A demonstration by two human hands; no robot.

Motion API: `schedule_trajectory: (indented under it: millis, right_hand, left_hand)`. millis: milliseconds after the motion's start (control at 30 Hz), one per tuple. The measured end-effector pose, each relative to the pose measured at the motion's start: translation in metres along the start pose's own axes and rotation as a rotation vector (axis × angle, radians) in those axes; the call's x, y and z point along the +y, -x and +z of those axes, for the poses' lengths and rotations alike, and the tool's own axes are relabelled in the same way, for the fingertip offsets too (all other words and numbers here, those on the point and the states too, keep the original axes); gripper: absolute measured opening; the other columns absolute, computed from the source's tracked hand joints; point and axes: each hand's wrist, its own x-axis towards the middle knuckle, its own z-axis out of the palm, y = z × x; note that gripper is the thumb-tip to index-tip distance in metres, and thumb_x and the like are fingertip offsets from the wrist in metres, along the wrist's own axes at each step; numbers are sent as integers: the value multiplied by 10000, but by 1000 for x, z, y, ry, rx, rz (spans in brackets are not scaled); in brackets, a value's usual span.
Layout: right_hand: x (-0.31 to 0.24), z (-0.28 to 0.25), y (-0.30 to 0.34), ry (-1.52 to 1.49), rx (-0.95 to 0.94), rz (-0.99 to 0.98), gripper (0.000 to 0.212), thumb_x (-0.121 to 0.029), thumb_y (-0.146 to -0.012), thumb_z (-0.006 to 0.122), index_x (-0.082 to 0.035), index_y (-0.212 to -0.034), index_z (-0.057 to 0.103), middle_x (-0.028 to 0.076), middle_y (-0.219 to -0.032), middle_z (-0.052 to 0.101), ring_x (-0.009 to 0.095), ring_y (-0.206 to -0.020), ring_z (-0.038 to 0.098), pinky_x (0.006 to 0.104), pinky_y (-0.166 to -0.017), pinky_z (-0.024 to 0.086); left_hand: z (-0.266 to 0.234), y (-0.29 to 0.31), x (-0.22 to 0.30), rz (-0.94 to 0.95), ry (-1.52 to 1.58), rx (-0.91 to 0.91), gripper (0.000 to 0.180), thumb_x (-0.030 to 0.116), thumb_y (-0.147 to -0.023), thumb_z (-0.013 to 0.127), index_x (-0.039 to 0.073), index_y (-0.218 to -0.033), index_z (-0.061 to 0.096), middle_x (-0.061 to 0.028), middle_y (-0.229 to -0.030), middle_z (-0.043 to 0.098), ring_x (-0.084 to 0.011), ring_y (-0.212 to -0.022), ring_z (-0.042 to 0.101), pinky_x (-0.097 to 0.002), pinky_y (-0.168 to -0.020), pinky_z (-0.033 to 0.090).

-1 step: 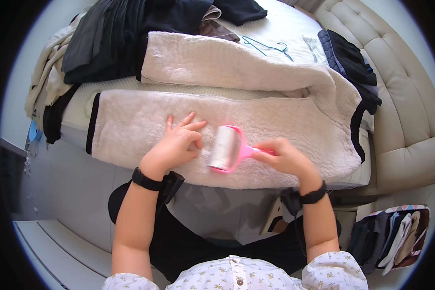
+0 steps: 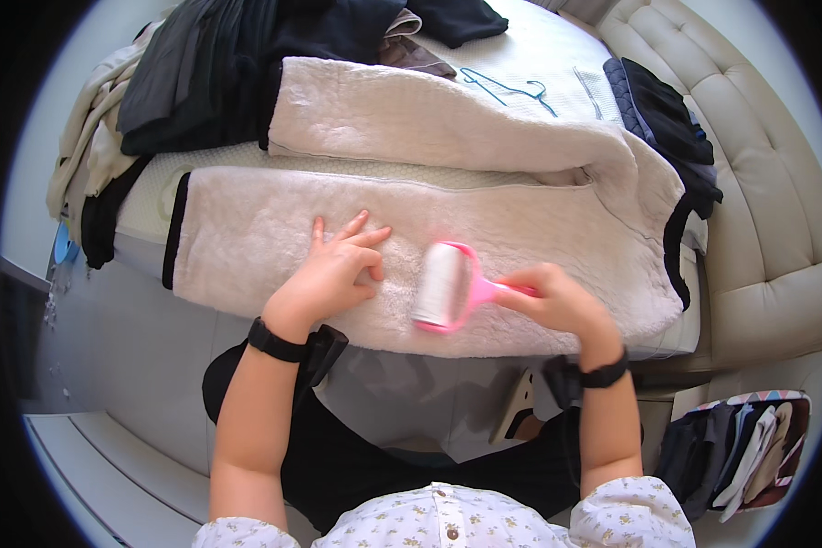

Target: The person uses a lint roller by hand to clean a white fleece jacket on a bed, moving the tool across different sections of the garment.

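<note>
Cream fleece trousers point(image 2: 247, 237) with black edges lie spread across the bed, one leg nearer me than the other. My left hand point(image 2: 333, 265) presses on the near leg. Its outer fingers are spread, its index finger curls toward the thumb, and it grips nothing. The handle of a pink lint roller point(image 2: 440, 285) is in my right hand point(image 2: 553, 297), which is closed round it. The roller's white cylinder rests against the fleece just right of my left hand and is slightly blurred.
Dark clothes point(image 2: 201, 91) are heaped at the far left. A blue hanger point(image 2: 511, 89) lies on the white bedding behind the trousers. Folded dark garments point(image 2: 662, 114) sit by the padded headboard point(image 2: 749, 183). A basket of clothes point(image 2: 740, 447) stands at the lower right.
The lint roller and my right hand have shifted right and slightly toward me along the near leg. My left hand stays in place.
</note>
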Motion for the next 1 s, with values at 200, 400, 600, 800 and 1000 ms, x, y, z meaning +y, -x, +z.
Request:
schedule_trajectory:
  millis: [200,400,600,800,1000]
  right_hand:
    - [-7,5,-9,25,28,-1,325,-314,-914,675,-15,-1027,738,165,-728,679,221,-624,594,361,-620,479]
    - [-14,16,-22,-32,31,-97,333,-314,-906,694,0,-1011,733,164,-762,698,214,-638,601,356,-632,490]
    - [47,-43,65,30,1,146,315,-288,-886,720,18,-956,733,140,-729,695,135,-630,564,325,-602,473]
    - [71,-74,169,615,234,570,248,-271,-804,725,-37,-883,746,156,-669,638,224,-572,597,356,-583,466]
    - [16,-10,163,237,329,96,282,-354,-790,758,-108,-929,755,119,-694,663,278,-607,642,367,-574,488]
  left_hand:
    - [0,-2,5,-22,-21,-4,194,28,-692,746,132,-804,625,-63,-1519,451,-317,-1502,203,-761,-1113,8]
    - [-1,4,11,-81,-21,10,254,-6,-687,740,143,-863,633,-55,-1534,432,-314,-1510,177,-762,-1108,-22]
    - [-3,6,10,-68,-7,5,294,-15,-695,731,158,-918,645,-55,-1551,409,-315,-1513,171,-750,-1113,-37]
    - [2,13,10,-35,-85,48,304,-20,-732,700,154,-971,630,-57,-1567,384,-332,-1512,169,-749,-1113,-6]
    - [37,28,48,67,-131,210,389,-17,-795,575,146,-1142,639,-66,-1484,483,-354,-1484,248,-738,-1122,94]
